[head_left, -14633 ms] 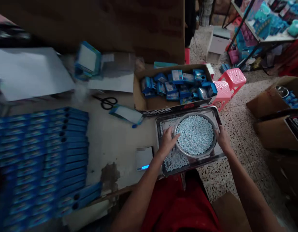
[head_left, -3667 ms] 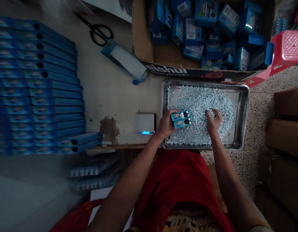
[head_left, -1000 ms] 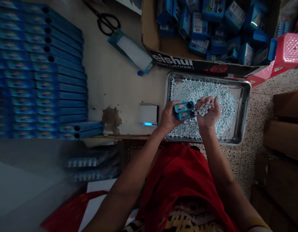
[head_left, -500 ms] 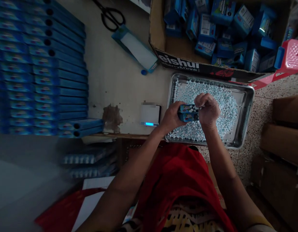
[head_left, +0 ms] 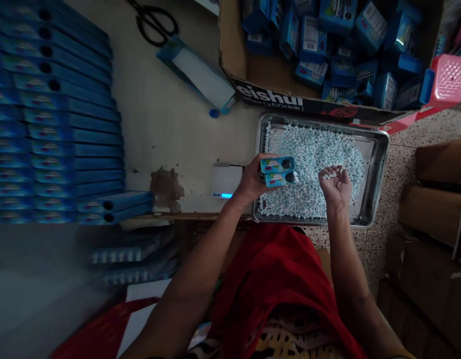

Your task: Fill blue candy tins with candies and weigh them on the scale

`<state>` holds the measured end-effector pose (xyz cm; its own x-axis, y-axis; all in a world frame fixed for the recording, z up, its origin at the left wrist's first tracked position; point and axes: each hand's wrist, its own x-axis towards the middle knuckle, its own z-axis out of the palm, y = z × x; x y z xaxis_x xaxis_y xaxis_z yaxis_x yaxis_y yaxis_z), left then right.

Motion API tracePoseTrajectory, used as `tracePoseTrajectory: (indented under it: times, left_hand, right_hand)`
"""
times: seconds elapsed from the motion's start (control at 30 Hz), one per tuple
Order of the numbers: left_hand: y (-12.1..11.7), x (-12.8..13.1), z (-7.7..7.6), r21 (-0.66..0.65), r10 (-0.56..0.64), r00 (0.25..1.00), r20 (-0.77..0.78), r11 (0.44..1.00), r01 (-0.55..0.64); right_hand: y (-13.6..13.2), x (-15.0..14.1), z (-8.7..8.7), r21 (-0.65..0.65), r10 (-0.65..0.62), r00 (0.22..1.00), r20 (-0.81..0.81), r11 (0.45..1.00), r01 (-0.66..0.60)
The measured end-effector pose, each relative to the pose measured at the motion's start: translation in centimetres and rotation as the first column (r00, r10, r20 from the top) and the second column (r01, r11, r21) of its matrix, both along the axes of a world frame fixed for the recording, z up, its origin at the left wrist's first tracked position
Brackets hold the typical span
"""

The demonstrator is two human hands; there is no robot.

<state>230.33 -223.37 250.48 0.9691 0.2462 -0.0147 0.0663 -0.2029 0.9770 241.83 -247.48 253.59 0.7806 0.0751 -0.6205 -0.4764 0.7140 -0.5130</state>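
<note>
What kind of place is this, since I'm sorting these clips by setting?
Probably a small candy-packing workshop: a metal tray of loose pellets, stacked blue boxes, and a digital scale.

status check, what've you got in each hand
Left hand: gripping two blue boxes. Right hand: palm up, some pellets in it, over metal tray. No obstruction visible between them.
</note>
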Motion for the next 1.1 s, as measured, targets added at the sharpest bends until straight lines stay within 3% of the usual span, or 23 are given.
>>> tracePoseTrajectory:
  times: [0.1, 0.2, 0.37, 0.53, 0.7, 0.77, 0.83, 0.87, 0.9, 0.93, 1.0, 1.03, 1.07, 1.1]
  left_hand:
    - [-0.6, -0.6, -1.4, -0.122, -0.02, 0.999, -0.04, 0.992, 0.015]
    - [-1.3, -0.9, -2.0, -0.145, -0.017, 1.0, -0.022, 0.989, 0.014]
    - [-1.5, -0.9, -1.7, -0.113, -0.015, 0.999, 0.032, 0.993, 0.019]
    - [-1.3, -0.9, -1.2, -0.015, 0.03, 0.998, 0.062, 0.999, -0.029]
    - [-1.3, -1.1, -1.2, 0.015, 0.057, 0.998, 0.016, 0.998, -0.058]
    - [-1.0, -1.2, -1.6, -0.051, 0.059, 0.998, -0.002, 0.997, -0.059]
    - [-0.5, -1.3, -2.1, -0.139, 0.039, 0.999, -0.028, 0.989, -0.043]
    - [-0.1, -1.4, -2.3, -0.177, 0.015, 0.999, -0.041, 0.984, -0.022]
    - [0.2, -1.5, -2.5, -0.21, -0.019, 0.999, -0.05, 0.978, 0.008]
    - [0.5, -1.6, -2.5, -0.239, -0.053, 0.997, -0.054, 0.97, 0.038]
    - [0.9, -1.8, -2.4, -0.292, -0.108, 0.993, -0.05, 0.952, 0.089]
    - [1.0, -1.8, -2.3, -0.317, -0.122, 0.992, -0.041, 0.943, 0.103]
    - [0.9, -1.9, -2.2, -0.336, -0.125, 0.992, -0.03, 0.936, 0.108]
    - [0.8, -2.0, -2.0, -0.347, -0.121, 0.992, -0.021, 0.932, 0.106]
  right_hand:
    - [0.3, -0.6, 1.0, -0.006, 0.054, 0.998, -0.015, 0.999, -0.054]
    - [3.0, -1.9, 3.8, -0.001, 0.171, 0.976, 0.132, 0.985, -0.173]
    - [7.5, -3.7, 7.6, -0.221, 0.316, 0.863, 0.394, 0.944, -0.245]
    - [8.3, -4.5, 6.8, -0.457, 0.465, 0.721, 0.514, 0.86, -0.229]
    - [8.6, -5.5, 5.9, -0.494, 0.509, 0.621, 0.596, 0.842, -0.216]
    - [7.9, -5.4, 5.6, -0.482, 0.477, 0.647, 0.594, 0.856, -0.189]
    - [6.5, -4.5, 4.6, -0.554, 0.441, 0.739, 0.508, 0.825, -0.112]
    - [5.5, -3.9, 3.9, -0.652, 0.451, 0.78, 0.434, 0.754, -0.073]
    - [4.5, -3.1, 3.0, -0.775, 0.488, 0.8, 0.349, 0.63, -0.046]
    - [3.5, -2.4, 2.0, -0.894, 0.556, 0.792, 0.252, 0.447, -0.03]
    - [2.0, -1.4, -0.1, -1.0, 0.742, 0.671, 0.02, 0.026, 0.0]
    - [1.6, -1.2, -1.1, -0.989, 0.813, 0.573, -0.102, -0.145, 0.03]
    - [1.4, -1.1, -2.0, -0.962, 0.856, 0.473, -0.208, -0.267, 0.059]
    - [1.4, -1.2, -2.7, -0.936, 0.874, 0.392, -0.287, -0.342, 0.078]
